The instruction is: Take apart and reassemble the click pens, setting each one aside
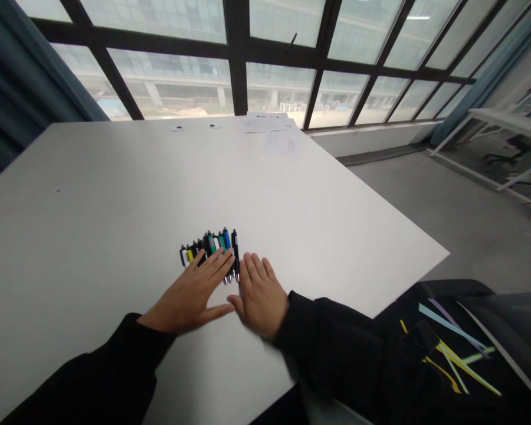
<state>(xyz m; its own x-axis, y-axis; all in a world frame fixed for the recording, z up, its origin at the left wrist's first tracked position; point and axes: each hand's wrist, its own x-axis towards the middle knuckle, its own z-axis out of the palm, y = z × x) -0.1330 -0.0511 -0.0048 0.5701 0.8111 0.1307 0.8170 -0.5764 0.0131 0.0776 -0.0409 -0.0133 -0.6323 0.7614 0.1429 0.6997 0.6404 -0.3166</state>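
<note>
Several pens point(210, 243) lie side by side in a row on the white table point(128, 212), with black, white, yellow, green and blue barrels. My left hand point(194, 292) rests flat over their near ends, fingers stretched out and hiding part of them. At the row's right end is a black pen point(235, 254). Just right of it, my right hand point(259, 292) lies with its fingers straight and close together, its edge by that pen. The two thumbs nearly meet below the row.
Papers point(265, 123) lie at the table's far edge, below the windows point(274, 82). A dark chair or bag point(451, 289) with coloured strips point(464, 366) is at lower right. Curtains point(35, 71) hang at left; another table point(508, 124) stands farther right.
</note>
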